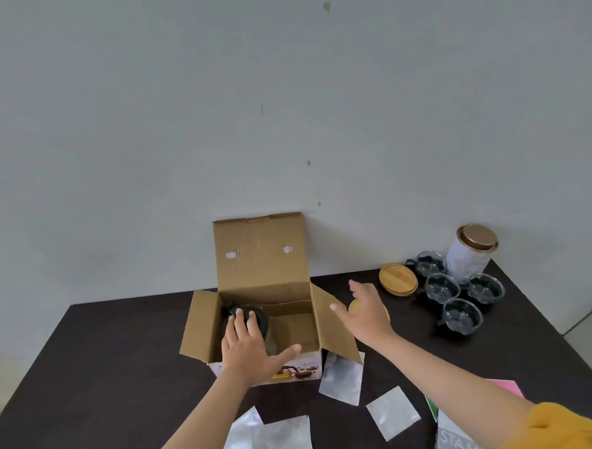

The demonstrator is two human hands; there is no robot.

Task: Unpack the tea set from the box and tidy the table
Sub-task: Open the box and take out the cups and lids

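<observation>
The cardboard box (265,315) stands open on the dark bench (123,363), rear flap upright against the wall. Inside, at its left, sits the glass teapot (250,324) with a black lid. The left hand (249,347) reaches into the box, fingers spread flat over the lid. The right hand (364,315) hovers open, fingers straight, just right of the box above a wooden coaster (355,305). Four glass cups (459,296) cluster at right, beside stacked wooden coasters (397,278) and a tin canister (472,252). White paper sheets (344,381) lie near the front edge.
</observation>
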